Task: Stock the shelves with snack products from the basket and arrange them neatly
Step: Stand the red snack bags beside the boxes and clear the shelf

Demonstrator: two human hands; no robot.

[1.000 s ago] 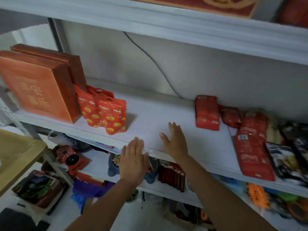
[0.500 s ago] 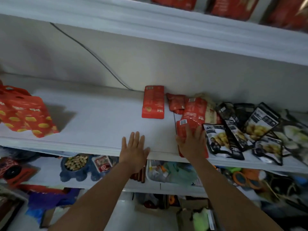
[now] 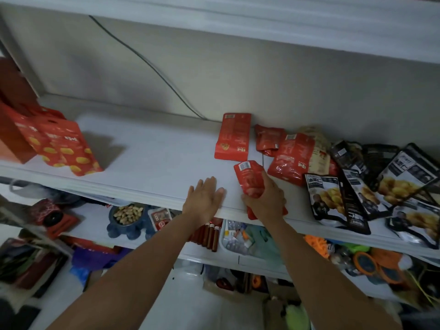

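Both arms reach forward, the left hand (image 3: 204, 198) flat with straight fingers, the right hand (image 3: 264, 202) curled round a red pack (image 3: 248, 179).

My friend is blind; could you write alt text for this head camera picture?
A person's right hand grips a small red foil snack pouch at the front edge of a white shelf, while the left hand rests flat beside it. Other red packets and black packets lie jumbled nearby.

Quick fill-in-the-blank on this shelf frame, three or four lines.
The right hand grips a ____ packet at the shelf edge.
The hand lying flat, holding nothing, is the ____ one.
The black packets lie to the ____ of the red pile.
The bowl of nuts sits on the shelf ____ this one.
Missing: red; left; right; below.
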